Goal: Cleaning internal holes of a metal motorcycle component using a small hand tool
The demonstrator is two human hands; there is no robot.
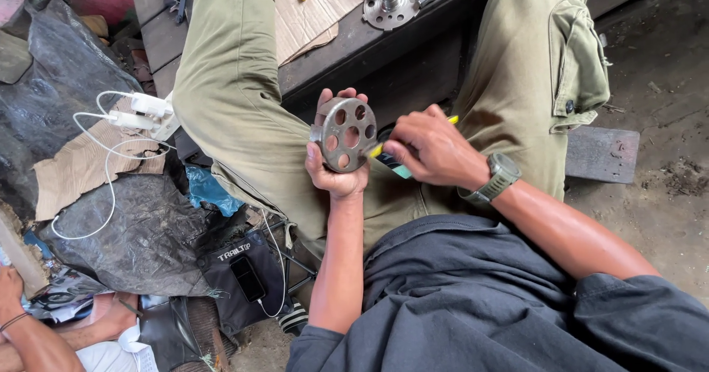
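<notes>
Middle of the frame: 1 drilled metal disc (346,133) and 1 yellow marker (387,147). Top centre, on the table (347,43): 2 more metal flanges (390,1). Left: 1 white charger (148,106). Lower left: 1 phone (247,278).
</notes>
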